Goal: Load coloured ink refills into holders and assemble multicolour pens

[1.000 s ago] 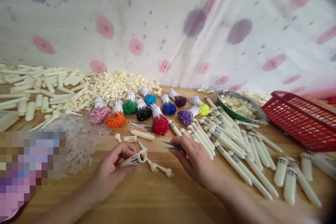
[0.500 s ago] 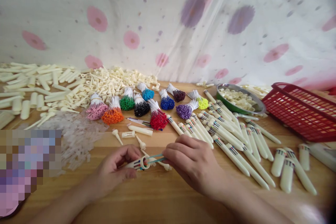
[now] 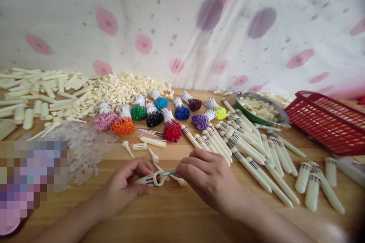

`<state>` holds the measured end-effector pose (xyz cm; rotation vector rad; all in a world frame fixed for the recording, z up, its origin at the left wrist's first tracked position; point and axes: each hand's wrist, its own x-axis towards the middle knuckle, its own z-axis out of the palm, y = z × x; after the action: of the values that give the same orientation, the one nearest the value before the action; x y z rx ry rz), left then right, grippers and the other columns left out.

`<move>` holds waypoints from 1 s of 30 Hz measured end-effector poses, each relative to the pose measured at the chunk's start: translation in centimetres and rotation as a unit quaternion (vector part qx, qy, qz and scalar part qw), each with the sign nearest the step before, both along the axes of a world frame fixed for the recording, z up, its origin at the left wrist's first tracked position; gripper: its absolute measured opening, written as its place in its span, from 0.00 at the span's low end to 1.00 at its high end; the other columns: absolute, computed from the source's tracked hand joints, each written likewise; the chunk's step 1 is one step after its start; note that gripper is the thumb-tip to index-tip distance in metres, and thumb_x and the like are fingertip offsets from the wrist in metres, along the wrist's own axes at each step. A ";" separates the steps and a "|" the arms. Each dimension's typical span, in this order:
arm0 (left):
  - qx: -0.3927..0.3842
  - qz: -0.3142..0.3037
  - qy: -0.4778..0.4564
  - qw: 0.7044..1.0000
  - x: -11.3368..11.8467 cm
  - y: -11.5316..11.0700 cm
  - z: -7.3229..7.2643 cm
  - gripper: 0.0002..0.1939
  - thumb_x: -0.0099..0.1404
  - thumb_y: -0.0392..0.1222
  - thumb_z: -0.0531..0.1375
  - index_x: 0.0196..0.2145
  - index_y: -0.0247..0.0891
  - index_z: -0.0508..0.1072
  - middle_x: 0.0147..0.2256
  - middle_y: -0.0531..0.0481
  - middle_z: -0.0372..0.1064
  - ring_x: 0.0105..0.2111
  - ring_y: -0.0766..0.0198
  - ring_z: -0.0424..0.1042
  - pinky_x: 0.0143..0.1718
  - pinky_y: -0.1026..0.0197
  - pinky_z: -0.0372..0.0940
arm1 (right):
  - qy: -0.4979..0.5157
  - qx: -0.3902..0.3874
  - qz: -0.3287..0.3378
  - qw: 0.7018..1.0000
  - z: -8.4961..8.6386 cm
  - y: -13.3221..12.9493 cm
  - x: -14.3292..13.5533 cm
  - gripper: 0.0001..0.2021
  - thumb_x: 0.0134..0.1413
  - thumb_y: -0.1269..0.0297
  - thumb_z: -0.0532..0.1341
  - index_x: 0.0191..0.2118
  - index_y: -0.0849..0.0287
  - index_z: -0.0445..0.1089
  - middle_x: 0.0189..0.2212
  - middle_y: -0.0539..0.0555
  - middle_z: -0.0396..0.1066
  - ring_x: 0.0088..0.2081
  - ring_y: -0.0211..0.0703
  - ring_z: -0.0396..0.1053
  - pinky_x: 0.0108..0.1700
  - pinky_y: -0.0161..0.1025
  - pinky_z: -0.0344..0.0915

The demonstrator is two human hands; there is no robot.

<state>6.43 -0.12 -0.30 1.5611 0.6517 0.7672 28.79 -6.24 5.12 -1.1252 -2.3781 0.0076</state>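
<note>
My left hand (image 3: 129,184) is closed around a cream multicolour pen barrel (image 3: 144,180), its slotted open end facing right. Coloured sliders show in the slots and inside the rim. From the right, my right hand (image 3: 207,182) pinches slim blue tweezers (image 3: 170,173), their tips at the barrel's mouth; the rest is hidden in my fingers. Just behind the hands lie a cream cone-ended piece (image 3: 154,156), a clear-slotted collar (image 3: 139,146) and a plain barrel (image 3: 153,142). Bundles of refills with coloured ends, such as the red bundle (image 3: 172,129), stand farther back.
Cream pen parts (image 3: 119,89) heap at the back left, beside clear plastic sleeves (image 3: 82,148). Multicolour pens (image 3: 245,144) lie in rows on the right. Behind them are a green-sided metal bowl (image 3: 285,117) of small parts and a red basket (image 3: 327,121). A blurred-out object (image 3: 31,186) lies front left.
My left hand and the barrel have shifted slightly right and down. The tweezers stay at the barrel's mouth, and my right hand has barely moved.
</note>
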 end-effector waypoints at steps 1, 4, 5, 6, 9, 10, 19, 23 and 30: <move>0.015 0.013 0.002 1.000 0.0 -0.1 -0.1 0.08 0.51 0.41 0.66 0.26 0.39 0.69 0.28 0.51 0.71 0.30 0.61 0.71 0.32 0.61 0.66 | 0.010 -0.007 -0.006 1.000 0.0 0.0 -0.1 0.09 0.59 0.74 0.51 0.32 0.62 0.66 0.24 0.52 0.68 0.28 0.38 0.61 0.30 0.34 0.57; 0.086 0.062 0.034 0.994 -0.1 -0.4 -0.3 0.07 0.51 0.34 0.65 0.27 0.39 0.69 0.29 0.52 0.71 0.31 0.63 0.72 0.32 0.63 0.67 | 0.040 -0.030 -0.023 0.998 -0.2 0.2 -0.4 0.08 0.59 0.74 0.52 0.30 0.61 0.65 0.22 0.51 0.67 0.27 0.37 0.61 0.29 0.33 0.57; 0.118 0.077 0.045 0.989 -0.1 -0.5 -0.4 0.07 0.52 0.33 0.64 0.28 0.40 0.69 0.30 0.52 0.71 0.31 0.64 0.72 0.32 0.64 0.67 | 0.049 -0.037 -0.025 0.998 -0.3 0.2 -0.5 0.09 0.59 0.73 0.52 0.29 0.61 0.65 0.22 0.51 0.66 0.26 0.37 0.61 0.29 0.33 0.57; 0.151 0.087 0.054 0.983 -0.2 -0.6 -0.5 0.07 0.52 0.33 0.64 0.29 0.40 0.69 0.31 0.52 0.71 0.31 0.64 0.72 0.31 0.64 0.67 | 0.055 -0.040 -0.026 0.997 -0.3 0.2 -0.6 0.09 0.59 0.73 0.52 0.29 0.61 0.65 0.21 0.51 0.66 0.26 0.37 0.61 0.28 0.32 0.57; 0.239 0.107 0.071 0.963 -0.3 -0.6 -0.5 0.08 0.54 0.32 0.62 0.31 0.41 0.69 0.32 0.51 0.71 0.31 0.64 0.73 0.31 0.64 0.67 | 0.057 -0.018 -0.017 0.998 -0.5 0.0 -0.7 0.08 0.59 0.74 0.51 0.30 0.61 0.65 0.23 0.52 0.67 0.26 0.37 0.61 0.28 0.33 0.58; 0.261 0.111 0.074 0.956 -0.3 -0.6 -0.4 0.08 0.54 0.32 0.62 0.32 0.41 0.69 0.31 0.51 0.71 0.31 0.64 0.73 0.30 0.64 0.68 | 0.052 0.000 -0.007 0.999 -0.5 -0.1 -0.7 0.08 0.59 0.74 0.50 0.32 0.61 0.65 0.24 0.53 0.68 0.27 0.38 0.62 0.29 0.34 0.59; 0.337 0.161 0.098 0.922 -0.6 -0.2 -0.1 0.07 0.56 0.33 0.61 0.33 0.41 0.67 0.32 0.51 0.70 0.30 0.64 0.74 0.29 0.65 0.70 | 0.013 0.019 -0.085 0.996 -1.9 0.8 1.0 0.05 0.60 0.68 0.53 0.36 0.60 0.64 0.29 0.53 0.71 0.31 0.39 0.67 0.32 0.34 0.62; 0.337 0.163 0.093 0.923 -0.9 0.1 -0.7 0.07 0.58 0.34 0.59 0.34 0.42 0.66 0.34 0.51 0.68 0.34 0.63 0.74 0.31 0.65 0.72 | -0.106 -0.088 -0.271 0.953 -4.2 1.9 1.7 0.05 0.57 0.65 0.56 0.32 0.59 0.64 0.28 0.54 0.70 0.31 0.43 0.68 0.30 0.36 0.62; 0.328 0.183 0.103 0.921 -1.1 0.3 -0.9 0.05 0.57 0.35 0.59 0.33 0.42 0.66 0.33 0.52 0.70 0.33 0.63 0.75 0.30 0.66 0.72 | -0.183 -0.163 -0.363 0.899 -3.4 3.0 2.3 0.11 0.58 0.57 0.55 0.33 0.58 0.66 0.33 0.55 0.72 0.38 0.47 0.69 0.31 0.36 0.59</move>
<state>5.33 0.19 -1.15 2.1863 0.9168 1.1951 31.09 -3.29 1.70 -2.2970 -2.1419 -0.0694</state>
